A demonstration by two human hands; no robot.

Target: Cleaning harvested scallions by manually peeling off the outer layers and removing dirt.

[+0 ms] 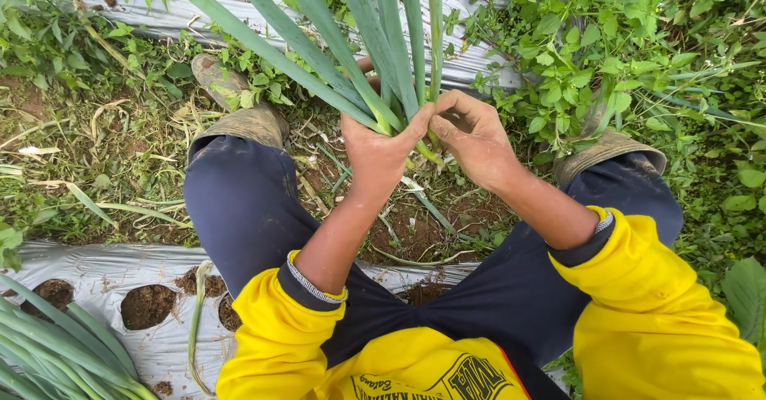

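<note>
1. Head view: the left hand (377,154) is wrapped around the base of a green onion bunch (363,45), just above the soil between the knees.
2. The right hand (472,135) pinches a stalk beside it, both hands touching.
3. Silver plastic mulch (104,268) with planting holes lies below.

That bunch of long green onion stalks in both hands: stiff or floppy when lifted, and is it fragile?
The long green onion stalks probably stay fairly stiff: they fan out straight above the left hand without drooping. The hollow-looking leaves likely crease if squeezed, so the grip near the pale base beside the right hand seems safer. The bunch likely feels light for its length, since each hand holds it with ease.
</note>
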